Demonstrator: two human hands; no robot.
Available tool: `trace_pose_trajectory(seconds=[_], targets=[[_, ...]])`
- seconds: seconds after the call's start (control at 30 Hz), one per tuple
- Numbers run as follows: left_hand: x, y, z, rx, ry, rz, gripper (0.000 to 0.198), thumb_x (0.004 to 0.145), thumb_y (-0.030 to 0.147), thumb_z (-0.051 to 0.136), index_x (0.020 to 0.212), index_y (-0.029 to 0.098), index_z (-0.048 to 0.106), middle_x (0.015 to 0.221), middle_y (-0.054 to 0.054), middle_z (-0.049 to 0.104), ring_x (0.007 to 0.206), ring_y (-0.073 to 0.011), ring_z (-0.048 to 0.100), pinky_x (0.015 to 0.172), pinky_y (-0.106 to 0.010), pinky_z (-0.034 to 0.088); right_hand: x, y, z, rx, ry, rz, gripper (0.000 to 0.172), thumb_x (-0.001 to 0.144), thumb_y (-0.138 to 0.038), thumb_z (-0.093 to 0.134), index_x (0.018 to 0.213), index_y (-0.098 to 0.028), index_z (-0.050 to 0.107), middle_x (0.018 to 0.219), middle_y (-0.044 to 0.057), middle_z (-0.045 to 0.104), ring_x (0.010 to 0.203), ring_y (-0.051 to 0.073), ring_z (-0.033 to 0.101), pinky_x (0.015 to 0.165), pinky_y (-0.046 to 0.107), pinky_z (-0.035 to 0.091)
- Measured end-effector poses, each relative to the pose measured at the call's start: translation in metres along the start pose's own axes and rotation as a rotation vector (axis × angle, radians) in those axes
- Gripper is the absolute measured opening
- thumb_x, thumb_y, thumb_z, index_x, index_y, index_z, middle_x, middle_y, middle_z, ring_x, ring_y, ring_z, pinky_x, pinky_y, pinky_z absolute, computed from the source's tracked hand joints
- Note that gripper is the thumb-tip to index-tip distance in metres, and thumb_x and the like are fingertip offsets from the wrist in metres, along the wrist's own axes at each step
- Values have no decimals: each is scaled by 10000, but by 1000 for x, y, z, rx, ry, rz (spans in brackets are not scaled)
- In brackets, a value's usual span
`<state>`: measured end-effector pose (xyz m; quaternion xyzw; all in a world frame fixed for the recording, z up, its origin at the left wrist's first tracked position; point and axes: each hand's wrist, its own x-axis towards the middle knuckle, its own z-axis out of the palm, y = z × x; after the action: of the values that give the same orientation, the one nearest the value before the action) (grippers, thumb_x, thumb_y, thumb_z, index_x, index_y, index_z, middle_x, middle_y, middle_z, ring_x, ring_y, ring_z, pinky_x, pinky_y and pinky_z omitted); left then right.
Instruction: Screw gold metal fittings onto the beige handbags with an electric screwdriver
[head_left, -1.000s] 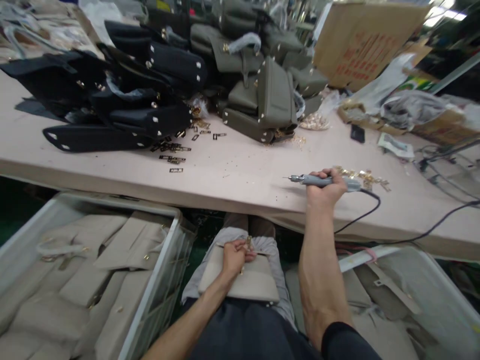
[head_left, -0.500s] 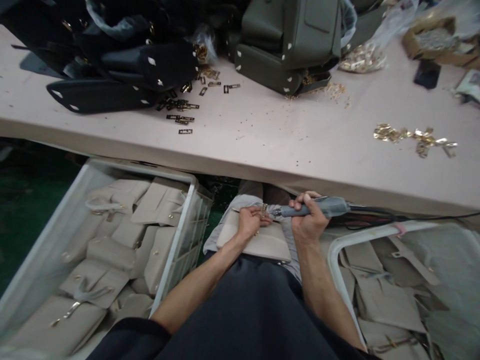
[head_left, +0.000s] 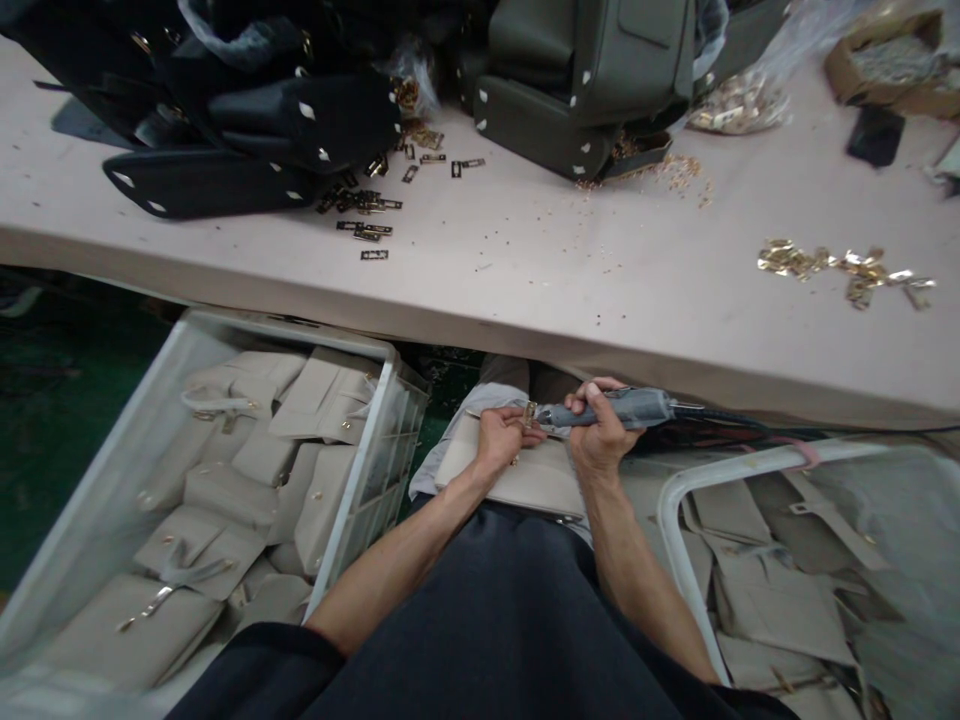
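A cream handbag (head_left: 536, 478) lies across my lap. My left hand (head_left: 501, 440) is closed at its upper edge, its fingers pinching a small gold metal fitting (head_left: 530, 411). My right hand (head_left: 602, 430) wraps round a grey electric screwdriver (head_left: 637, 407), held nearly level and pointing left. The screwdriver's tip meets the gold fitting beside my left fingertips; whether a screw sits there is too small to tell. A dark cable (head_left: 739, 421) runs off to the right from the tool's back end.
White crates of cream bags stand at left (head_left: 375, 440) and right (head_left: 667, 510). On the table (head_left: 525, 290) are black bags (head_left: 300, 125), dark green bags (head_left: 540, 130), loose dark metal fittings (head_left: 367, 205), gold pieces (head_left: 855, 270) and a cardboard box (head_left: 862, 75). The table edge is just beyond my hands.
My right hand has brought the screwdriver left, so its tip now reaches the gold fitting. My left hand stays almost in place. The whole view has shifted slightly.
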<state>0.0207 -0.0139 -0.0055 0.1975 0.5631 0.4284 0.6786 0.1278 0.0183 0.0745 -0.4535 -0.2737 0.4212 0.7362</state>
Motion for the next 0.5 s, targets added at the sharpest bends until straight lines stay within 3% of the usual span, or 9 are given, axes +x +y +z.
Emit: trace_pose_trajectory(seconds=[0.23,0.5], targets=[[-1,-1,-1,3,-18,15,283,764,93,624,1021,37,728,809,-160,773,691,-234,770,627,-282,644,-4,2,1,-7,-9,-5,155,773,-225,735,852,-188,607,632,-47,521,499,109,485,550,274,463],[-2,3,1,-34,2,20,243,720,49,593,912,41,742,718,-141,759,625,-231,751,579,-280,628,-16,5,-4,-176,-170,-51,154,832,-284,739,871,-198,617,700,-29,555,538,117,519,576,286,475]])
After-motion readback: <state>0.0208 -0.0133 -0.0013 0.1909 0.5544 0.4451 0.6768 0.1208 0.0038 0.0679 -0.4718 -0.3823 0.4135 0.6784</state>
